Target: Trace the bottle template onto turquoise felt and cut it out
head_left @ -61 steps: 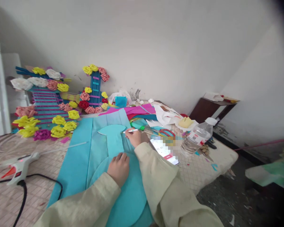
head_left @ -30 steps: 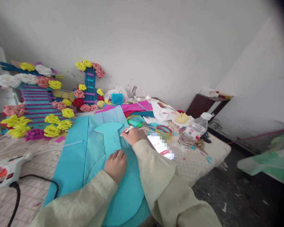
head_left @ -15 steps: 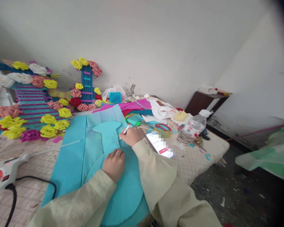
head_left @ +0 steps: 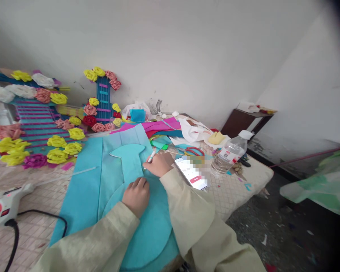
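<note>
A cut-out (head_left: 132, 160) over a blue sheet (head_left: 83, 177)
Left hand (head_left: 136, 197) (palm-down, grasping nothing visible) rests there, likely steadying it; right hand (head_left: 161, 164) pinches a pen (head_left: 152, 156) by its edge.

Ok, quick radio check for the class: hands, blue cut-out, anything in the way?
Left hand resting on blue cut-out. Right hand holding white pen beside cut-out's neck. Cut-out lying on blue sheet. Possible obstacle: phone by right sleeve.

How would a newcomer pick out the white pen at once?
On the patterned table, find the large turquoise sheet, then the turquoise cutout lying on it. Just right of the cutout's narrow neck, the right hand holds the pen: slim and white, unlike the turquoise sheet and cutout beside it.
</note>
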Demonstrator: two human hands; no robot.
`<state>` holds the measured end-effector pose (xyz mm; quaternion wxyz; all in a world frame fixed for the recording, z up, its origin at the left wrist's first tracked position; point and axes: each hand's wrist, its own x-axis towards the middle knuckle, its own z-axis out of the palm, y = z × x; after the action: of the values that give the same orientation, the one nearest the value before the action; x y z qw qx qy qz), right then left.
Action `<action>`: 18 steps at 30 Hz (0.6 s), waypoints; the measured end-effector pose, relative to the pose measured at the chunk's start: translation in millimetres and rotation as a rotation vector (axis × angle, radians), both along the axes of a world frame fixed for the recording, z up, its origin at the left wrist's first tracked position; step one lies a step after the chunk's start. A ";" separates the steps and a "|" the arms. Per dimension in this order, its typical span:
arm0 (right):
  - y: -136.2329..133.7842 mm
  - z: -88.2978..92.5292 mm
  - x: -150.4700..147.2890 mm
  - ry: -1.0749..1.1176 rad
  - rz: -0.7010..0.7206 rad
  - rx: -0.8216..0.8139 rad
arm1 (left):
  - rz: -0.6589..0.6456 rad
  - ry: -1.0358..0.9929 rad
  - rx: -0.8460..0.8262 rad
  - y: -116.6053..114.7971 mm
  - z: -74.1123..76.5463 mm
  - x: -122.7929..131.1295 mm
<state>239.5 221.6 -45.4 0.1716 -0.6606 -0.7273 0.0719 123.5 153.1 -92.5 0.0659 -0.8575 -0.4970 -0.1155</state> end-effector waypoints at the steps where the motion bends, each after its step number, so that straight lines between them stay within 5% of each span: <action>1: -0.5 0.8 0.3 -0.005 0.000 -0.004 | -0.001 0.000 0.004 0.0 -0.4 -0.1; 18: 0.8 -2.6 2.7 0.015 0.011 -0.019 | -0.011 -0.005 0.035 -0.5 -3.4 -1.1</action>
<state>242.2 222.3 -48.0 0.1705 -0.6576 -0.7289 0.0848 122.3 152.6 -95.9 0.0789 -0.8586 -0.4904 -0.1269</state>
